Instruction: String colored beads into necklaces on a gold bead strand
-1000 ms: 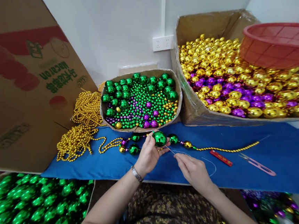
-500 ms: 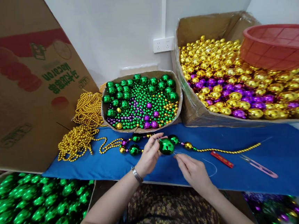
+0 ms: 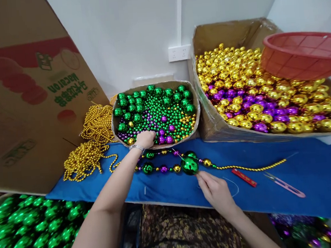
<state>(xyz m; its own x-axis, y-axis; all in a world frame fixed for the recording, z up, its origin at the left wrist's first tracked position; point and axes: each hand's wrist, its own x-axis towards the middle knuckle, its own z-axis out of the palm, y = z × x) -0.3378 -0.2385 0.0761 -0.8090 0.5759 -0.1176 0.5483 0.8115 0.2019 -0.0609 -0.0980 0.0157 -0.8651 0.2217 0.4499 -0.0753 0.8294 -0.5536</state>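
My left hand (image 3: 146,138) reaches into the front of the small cardboard box (image 3: 199,117), over small purple and green beads (image 3: 164,108); its fingertips are hidden. My right hand (image 3: 213,187) is closed in a pinch at the lower right of a large green bead (image 3: 189,164). A thin needle (image 3: 176,153) runs through that bead, its tip showing at the upper left, and my right fingers grip its other end. White thread (image 3: 235,185) curves by that hand. Behind the bead lies a strand of green, purple and gold beads (image 3: 163,168) on the blue cloth (image 3: 171,189).
Gold bead chains (image 3: 83,162) are heaped at left beside a tall carton (image 3: 31,112). Pink thread snips (image 3: 287,186) and a red packet (image 3: 244,177) lie at right. A big box (image 3: 215,129) holds gold and purple beads and a red basket (image 3: 301,56). Large green beads (image 3: 27,232) fill a container lower left.
My left hand has left the large green bead and moved up and left into the small box. My right hand stays near the bead, and the needle tip now shows through it.
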